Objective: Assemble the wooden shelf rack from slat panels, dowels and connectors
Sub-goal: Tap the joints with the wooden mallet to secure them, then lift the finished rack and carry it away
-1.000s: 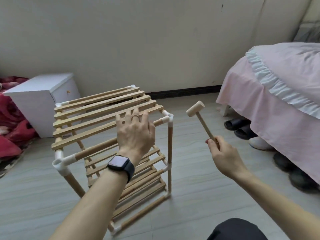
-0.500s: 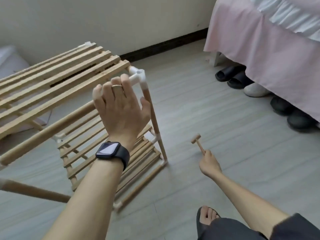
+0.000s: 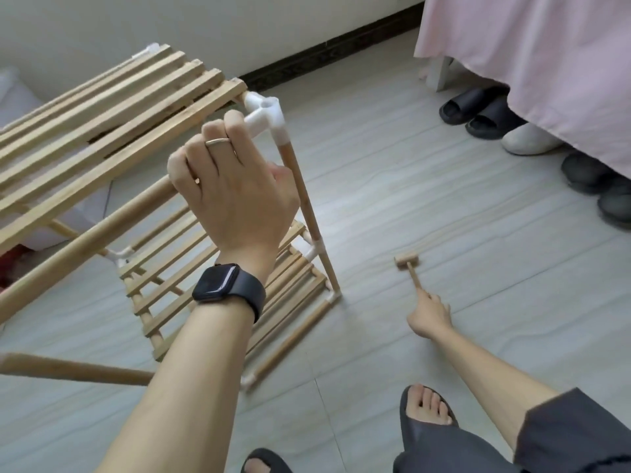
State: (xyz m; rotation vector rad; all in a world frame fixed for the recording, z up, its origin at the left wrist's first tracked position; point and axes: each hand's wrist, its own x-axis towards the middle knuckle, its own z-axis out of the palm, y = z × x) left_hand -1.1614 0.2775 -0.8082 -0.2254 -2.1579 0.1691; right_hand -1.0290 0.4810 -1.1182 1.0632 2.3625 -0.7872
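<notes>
Rack (image 3: 112, 107) stands on the floor (image 3: 444, 199), filling the 9 to 11 o'clock part of the view. Slat panel on top, more slat shelves visible below it.

Left hand (image 3: 235, 196): fingers curled over the top front dowel (image 3: 85, 237) and gripping it, right beside the white corner connector (image 3: 264, 114), which sits at the hand's 1 o'clock. The middle finger touches the connector. Ring on one finger, dark watch (image 3: 225, 285) on the wrist.

Mallet (image 3: 407, 260) lies flat on the floor at 3 o'clock from the rack's near foot, close to it but not touching. Head points to 12, handle to 5.

Right hand (image 3: 431, 317) is low at the handle's end, index finger stretched to it, other fingers tucked. Can't tell whether it's pinching the handle or just touching it.

Shoes (image 3: 478, 110) are lined up at 2 o'clock under a pink bed cover (image 3: 546, 63). Foot in a dark slipper (image 3: 426, 411) at 5 o'clock.
</notes>
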